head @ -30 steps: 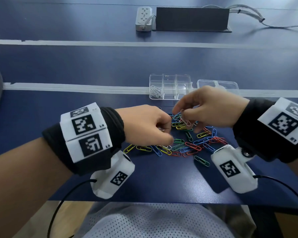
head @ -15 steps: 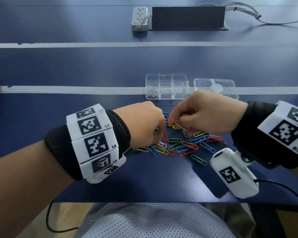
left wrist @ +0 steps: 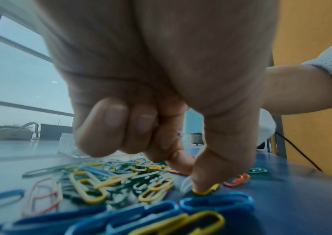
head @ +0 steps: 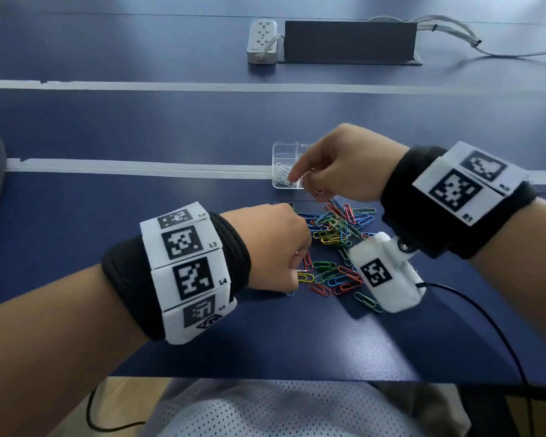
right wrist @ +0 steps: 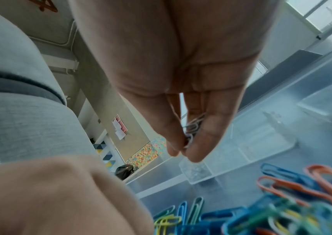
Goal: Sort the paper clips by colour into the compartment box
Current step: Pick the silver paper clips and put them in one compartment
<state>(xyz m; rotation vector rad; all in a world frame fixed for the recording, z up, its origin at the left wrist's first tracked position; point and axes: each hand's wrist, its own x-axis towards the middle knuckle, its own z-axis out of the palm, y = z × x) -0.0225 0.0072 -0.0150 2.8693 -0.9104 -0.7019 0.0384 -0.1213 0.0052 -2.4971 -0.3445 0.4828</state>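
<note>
A pile of coloured paper clips (head: pixel 331 228) lies on the blue table, seen close up in the left wrist view (left wrist: pixel 120 178) and the right wrist view (right wrist: pixel 281 206). Just beyond it stands the clear compartment box (head: pixel 281 149), with white clips (head: pixel 282 176) in its left end compartment (right wrist: pixel 197 171). My right hand (head: pixel 297 181) hovers over that compartment, pinching several white clips (right wrist: pixel 191 127) between thumb and fingers. My left hand (head: pixel 298 266) is at the pile's left edge, fingers curled. Its thumb and forefinger tips (left wrist: pixel 201 179) pinch down on a pale clip beside a yellow clip (left wrist: pixel 207 190).
A white power strip (head: pixel 262 42), a black flap (head: pixel 350 42) and cables (head: pixel 454 29) sit at the table's far side. White tape lines (head: pixel 139 167) cross the table. My right wrist camera (head: pixel 385 275) hangs over the pile's right part. The box's other compartments are hidden by my right hand.
My right hand has lifted from the pile and moved away to the box's left compartment with white clips. My left hand has shifted toward me along the pile's left edge.
</note>
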